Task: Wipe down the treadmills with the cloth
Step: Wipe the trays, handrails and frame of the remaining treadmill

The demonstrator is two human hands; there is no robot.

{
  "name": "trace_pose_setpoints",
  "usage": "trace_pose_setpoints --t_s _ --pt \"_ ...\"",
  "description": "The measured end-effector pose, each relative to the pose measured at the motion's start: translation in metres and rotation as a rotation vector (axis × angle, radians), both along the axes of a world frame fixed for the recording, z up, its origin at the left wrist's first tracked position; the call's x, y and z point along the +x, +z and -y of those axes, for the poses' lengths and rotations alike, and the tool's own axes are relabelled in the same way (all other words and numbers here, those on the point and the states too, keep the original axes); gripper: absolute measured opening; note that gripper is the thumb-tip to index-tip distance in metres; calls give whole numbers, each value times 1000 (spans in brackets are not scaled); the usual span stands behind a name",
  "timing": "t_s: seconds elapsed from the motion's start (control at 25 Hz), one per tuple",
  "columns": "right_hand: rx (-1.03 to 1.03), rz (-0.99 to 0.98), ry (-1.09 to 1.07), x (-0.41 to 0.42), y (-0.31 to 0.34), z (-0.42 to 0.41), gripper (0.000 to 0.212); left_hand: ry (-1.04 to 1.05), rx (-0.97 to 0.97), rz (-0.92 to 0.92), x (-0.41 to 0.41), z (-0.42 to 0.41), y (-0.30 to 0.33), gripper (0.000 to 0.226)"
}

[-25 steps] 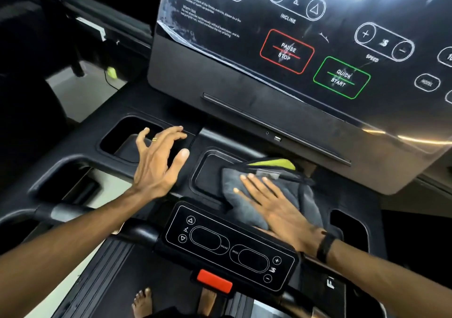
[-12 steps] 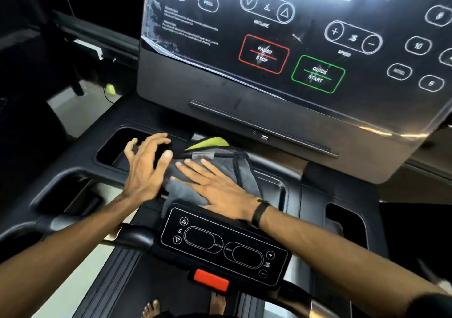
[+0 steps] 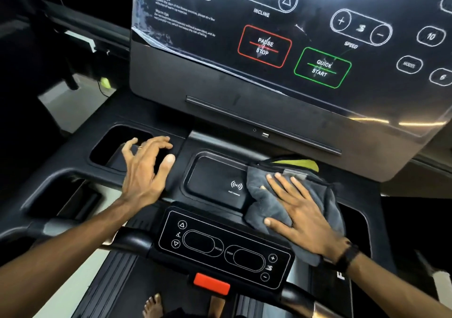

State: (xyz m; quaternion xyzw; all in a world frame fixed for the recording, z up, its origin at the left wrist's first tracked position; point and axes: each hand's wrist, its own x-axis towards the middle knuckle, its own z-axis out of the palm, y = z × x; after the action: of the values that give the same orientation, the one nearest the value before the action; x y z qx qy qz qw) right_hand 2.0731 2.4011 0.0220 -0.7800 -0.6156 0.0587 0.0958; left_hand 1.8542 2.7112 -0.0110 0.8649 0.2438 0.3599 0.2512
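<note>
A grey cloth (image 3: pixel 259 205) with a yellow-green inner side lies bunched on the right part of the black treadmill console tray (image 3: pixel 186 146). My right hand (image 3: pixel 298 212) presses flat on the cloth, fingers straight and spread. The cloth covers the right edge of the wireless charging pad (image 3: pixel 215 180). My left hand (image 3: pixel 144 168) hovers with spread, slightly bent fingers over the tray beside the left cup recess (image 3: pixel 110 146), holding nothing.
The tilted display panel (image 3: pixel 281 48) with PAUSE/STOP and QUICK START buttons rises behind the tray. A small control panel (image 3: pixel 225 246) with a red safety key (image 3: pixel 211 283) sits near me on the handlebar. Another recess (image 3: pixel 357 220) lies at right. Bare feet stand on the belt below.
My right hand slid the cloth from the left-centre of the tray back to the right, uncovering the charging pad. My left hand stayed near the left recess.
</note>
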Motion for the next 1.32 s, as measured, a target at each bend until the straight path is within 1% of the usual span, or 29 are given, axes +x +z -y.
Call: trace_pose_setpoints --t_s 0.16,0.24,0.36,0.44,0.52,0.6,0.8,0.96,1.08,1.16,1.2,1.24,1.32 --pt "-85 77 167 -3 2 -42 82 34 11 15 1 1 0 40" --pt "-110 82 279 -17 2 -82 82 67 7 4 1 2 2 41" --pt "-79 92 425 -50 -2 -157 84 146 5 -7 1 4 5 43" --pt "-68 60 424 -65 0 -199 90 209 -68 14 4 4 5 46" --pt "-72 52 416 -70 2 -225 93 315 -169 54 3 1 8 48" --pt "-57 75 418 -70 1 -234 92 394 -180 20 -4 -5 13 51" --pt "-15 129 249 -87 -9 -228 97 550 -150 -12 -52 -25 12 51" --pt "-68 134 218 -93 -7 -236 106 550 -179 -26 -83 -67 12 57" --pt "-84 152 97 -91 -4 -280 105 464 -158 -39 -83 -98 18 59" --pt "-110 146 -33 -93 2 -320 98 352 -109 -98 -89 -120 17 61" --pt "-129 109 -87 -94 4 -335 94 292 -81 -140 -94 -131 14 63" --pt "-140 78 -136 -94 5 -345 90 239 -50 -178 -99 -141 10 65" --pt "-142 120 -189 -104 2 -340 89 146 -7 -227 -111 -160 0 68"
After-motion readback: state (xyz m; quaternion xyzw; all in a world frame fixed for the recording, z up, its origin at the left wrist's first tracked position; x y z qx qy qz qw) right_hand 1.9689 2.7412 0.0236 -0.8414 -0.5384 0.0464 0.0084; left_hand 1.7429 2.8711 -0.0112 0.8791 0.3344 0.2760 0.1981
